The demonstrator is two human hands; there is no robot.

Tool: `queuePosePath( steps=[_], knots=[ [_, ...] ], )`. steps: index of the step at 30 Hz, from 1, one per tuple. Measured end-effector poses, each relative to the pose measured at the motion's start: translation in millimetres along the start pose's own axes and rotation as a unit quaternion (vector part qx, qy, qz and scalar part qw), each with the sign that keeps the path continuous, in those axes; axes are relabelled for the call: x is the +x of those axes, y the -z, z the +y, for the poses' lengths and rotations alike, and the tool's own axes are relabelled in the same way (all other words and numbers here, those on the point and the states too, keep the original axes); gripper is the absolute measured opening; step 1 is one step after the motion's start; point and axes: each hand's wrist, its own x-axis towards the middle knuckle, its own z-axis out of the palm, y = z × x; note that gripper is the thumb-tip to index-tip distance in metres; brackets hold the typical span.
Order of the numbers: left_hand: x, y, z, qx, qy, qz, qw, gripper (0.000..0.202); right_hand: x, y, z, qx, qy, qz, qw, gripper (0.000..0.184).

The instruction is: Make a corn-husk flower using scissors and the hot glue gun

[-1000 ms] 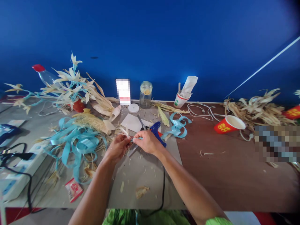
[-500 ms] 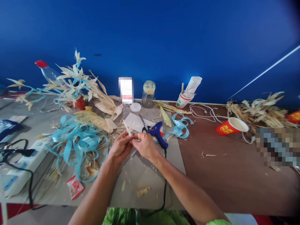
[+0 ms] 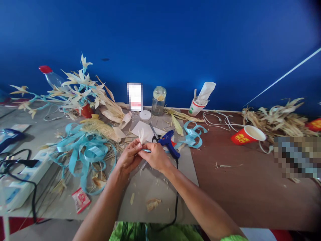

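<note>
A small pale corn husk flower stands up from the fingertips of my left hand, which pinches it at the base. My right hand meets it there, its fingers closed on a strip of light blue ribbon at the flower's foot. Most of the ribbon between the hands is hidden by fingers. Just beyond my right hand lie a blue glue gun and a pair of scissors on white paper.
Loose blue ribbon and husk scraps spread on the left, near a power strip. Finished husk flowers stand behind. A glass jar is at the back, a red paper cup on the right. The glue gun's cord runs toward me.
The husk flower has turned in my fingers; its petals now show broader and closer together. Both hands stay in nearly the same place.
</note>
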Motion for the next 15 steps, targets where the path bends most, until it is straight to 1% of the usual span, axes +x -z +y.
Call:
queuePosePath(
  steps=[3, 6, 10, 13, 15],
  knots=[
    [0.3, -1.1, -0.5, -0.005, -0.007, 0.015, 1.000, 0.022, 0.7, -4.8, 4.1, 0.003, 0.010, 0.009, 1.000, 0.020],
    [0.8, -1.2, -2.3, -0.014, -0.003, 0.019, 1.000, 0.019, 0.8, -9.8, 6.2, -0.026, -0.001, 0.034, 0.999, 0.020],
    [0.9, 0.7, -3.5, -0.036, -0.011, 0.025, 0.999, 0.012, 0.6, -9.1, 3.6, -0.045, -0.007, 0.050, 0.998, 0.017],
    [-1.1, 3.2, -1.3, -0.041, -0.013, 0.004, 0.999, 0.010, 2.0, -2.7, 2.8, -0.024, -0.021, 0.044, 0.999, 0.017],
    [-3.2, 4.9, 0.6, -0.026, -0.011, -0.013, 1.000, 0.013, 3.6, 2.3, 4.4, 0.017, -0.040, 0.025, 0.999, 0.018]
  ],
)
